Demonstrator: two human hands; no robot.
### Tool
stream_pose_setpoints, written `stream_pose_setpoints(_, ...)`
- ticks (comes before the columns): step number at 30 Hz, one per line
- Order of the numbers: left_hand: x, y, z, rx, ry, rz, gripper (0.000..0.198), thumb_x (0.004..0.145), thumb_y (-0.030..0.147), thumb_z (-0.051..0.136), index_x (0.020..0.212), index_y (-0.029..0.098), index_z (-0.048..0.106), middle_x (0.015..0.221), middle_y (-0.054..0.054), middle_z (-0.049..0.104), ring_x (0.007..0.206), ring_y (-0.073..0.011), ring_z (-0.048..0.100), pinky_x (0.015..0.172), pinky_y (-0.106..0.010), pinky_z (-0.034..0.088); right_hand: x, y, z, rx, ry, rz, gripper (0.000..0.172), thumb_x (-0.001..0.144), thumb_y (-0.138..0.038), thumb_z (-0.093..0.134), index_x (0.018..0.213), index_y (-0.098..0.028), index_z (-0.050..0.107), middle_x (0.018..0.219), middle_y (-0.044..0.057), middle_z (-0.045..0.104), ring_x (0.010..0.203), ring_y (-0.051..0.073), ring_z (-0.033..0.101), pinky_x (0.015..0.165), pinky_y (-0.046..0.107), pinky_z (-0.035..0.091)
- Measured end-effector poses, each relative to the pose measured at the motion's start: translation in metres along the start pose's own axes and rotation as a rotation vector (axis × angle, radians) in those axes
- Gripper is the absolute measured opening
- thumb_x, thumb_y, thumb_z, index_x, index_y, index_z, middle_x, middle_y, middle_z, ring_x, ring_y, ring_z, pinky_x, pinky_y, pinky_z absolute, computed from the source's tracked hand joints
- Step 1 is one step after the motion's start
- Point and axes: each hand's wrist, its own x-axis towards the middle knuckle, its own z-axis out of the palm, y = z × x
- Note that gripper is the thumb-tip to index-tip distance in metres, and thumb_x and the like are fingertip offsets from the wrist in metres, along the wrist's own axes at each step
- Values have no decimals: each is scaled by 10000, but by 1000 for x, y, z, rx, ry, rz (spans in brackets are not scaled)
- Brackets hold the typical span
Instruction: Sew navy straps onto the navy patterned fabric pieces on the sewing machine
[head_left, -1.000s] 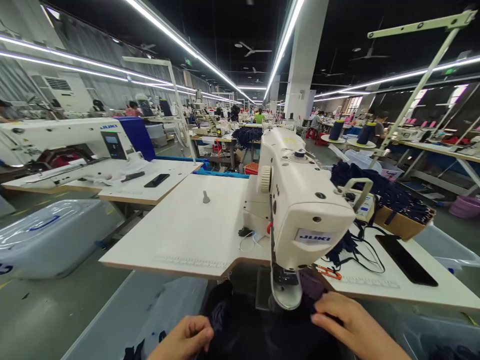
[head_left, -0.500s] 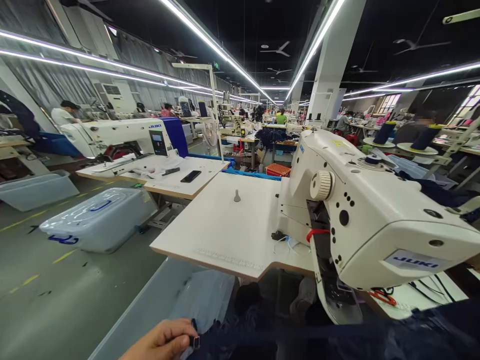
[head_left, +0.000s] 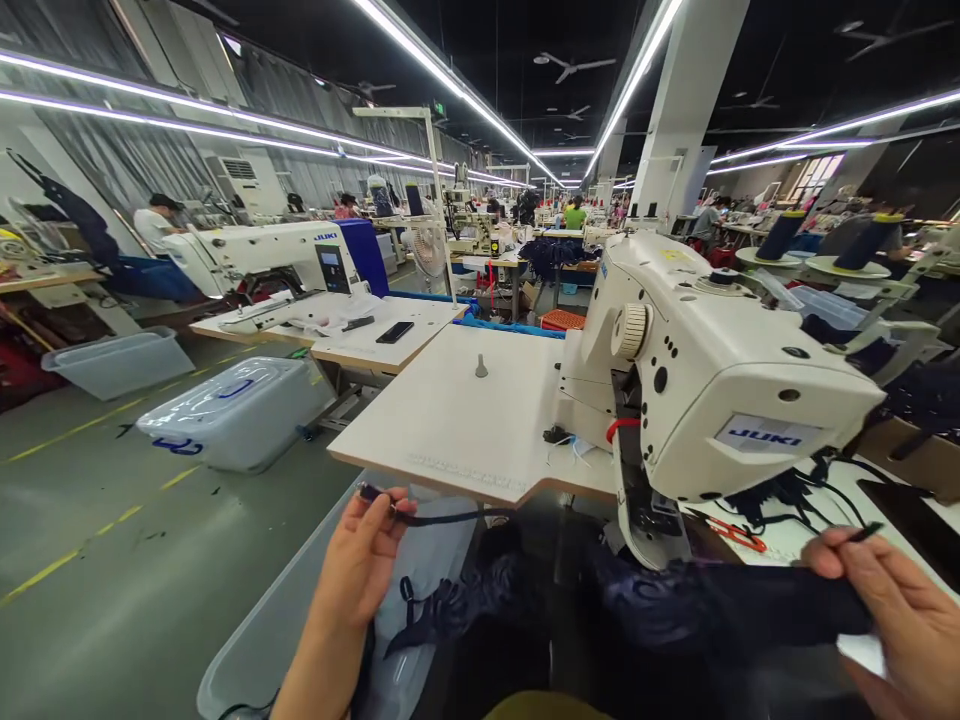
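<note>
My left hand (head_left: 364, 555) is raised over the clear plastic bin. Its fingers pinch the end of a narrow dark strap (head_left: 450, 518), which has a small metal fitting by the fingertips. At the right, my right hand (head_left: 889, 590) grips the edge of a navy fabric piece (head_left: 750, 605), with a thin dark end sticking out above the thumb. The fabric stretches across my lap below the white JUKI sewing machine (head_left: 720, 370). Gathered navy fabric (head_left: 469, 600) with a small loop hangs over the bin's side.
The sewing table (head_left: 442, 410) carries a grey peg (head_left: 481, 366). Orange-handled snips (head_left: 739, 535) and dark straps (head_left: 787, 495) lie right of the machine head. The open plastic bin (head_left: 262, 630) stands below left; a lidded box (head_left: 232, 410) is on the floor beyond.
My left hand has risen and moved slightly right, pulling the strap into a line. My right hand has come into view holding the navy fabric. The view has shifted a little.
</note>
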Motion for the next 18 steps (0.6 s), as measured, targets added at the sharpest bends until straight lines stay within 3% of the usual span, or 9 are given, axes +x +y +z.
stream_pose_setpoints(2,-18,-13,32,17,-108,-55,380,616,350,836,884,189,620,728,32,601,561,-67,525,723,-277,542,-8,3,6,-4,-28,20,279,781,-552,648,747,-276,624,609,20,605,620,181,625,605,302,519)
stream_pose_setpoints(4,-43,-28,66,145,-357,-172,333,724,399,752,926,172,617,709,29,565,572,-66,511,657,-229,512,-19,5,12,-68,-105,14,289,747,-534,679,822,-255,664,596,2,638,626,178,637,620,273,537)
stream_pose_setpoints(5,-56,-36,82,176,-424,-211,320,737,412,737,884,154,617,707,15,563,565,-72,506,582,-208,482,-25,4,15,-112,-144,5,291,756,-517,672,855,-243,678,606,0,660,630,177,648,608,257,541)
stream_pose_setpoints(7,-79,-51,111,263,-569,-292,298,811,447,649,870,161,589,669,38,513,466,-38,366,425,-159,313,-34,2,21,-181,-227,-42,255,801,-461,643,895,-229,692,662,2,704,657,174,677,616,232,555)
stream_pose_setpoints(9,-96,-64,133,374,-673,-293,308,884,475,541,871,169,566,591,76,398,451,-42,263,408,-167,202,-39,-1,27,-203,-289,-163,194,851,-386,606,929,-232,694,752,0,733,696,161,700,663,214,564)
stream_pose_setpoints(11,-107,-72,148,477,-740,-228,314,926,469,472,873,171,557,573,85,336,482,-59,255,434,-178,204,-40,-2,32,-213,-309,-326,155,886,-308,576,971,-237,684,845,-2,742,732,146,707,694,202,561)
stream_pose_setpoints(14,-114,-78,163,611,-782,-76,256,944,395,455,883,174,570,645,53,445,573,-80,365,524,-188,306,-39,3,39,-262,-295,-535,152,910,-212,552,1022,-217,655,891,12,733,760,139,700,707,212,553)
stream_pose_setpoints(18,-116,-82,171,885,-795,173,198,954,289,436,864,188,581,711,24,554,631,-105,481,585,-206,376,-37,14,44,-389,-238,-691,137,915,-150,543,1002,-180,644,871,39,724,746,158,683,717,266,545)
